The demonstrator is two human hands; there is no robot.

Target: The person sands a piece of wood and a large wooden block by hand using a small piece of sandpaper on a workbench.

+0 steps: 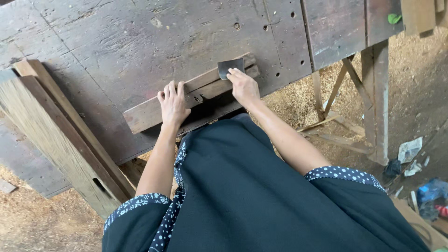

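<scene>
A long brown wooden plank [149,109] lies at an angle on the worn workbench [140,42], close to its near edge. My left hand [172,103] rests flat on the plank's middle, fingers spread and pressing down. My right hand [242,86] holds a small dark flat metal blade [230,66] upright against the plank's right end. The blade's lower edge touches the wood.
A tall pale wooden frame with dark edges [60,140] leans against the bench at the left. Bench legs and cross braces [375,102] stand at the right. Sawdust covers the floor [415,79]. Scraps of litter [410,151] lie at the lower right.
</scene>
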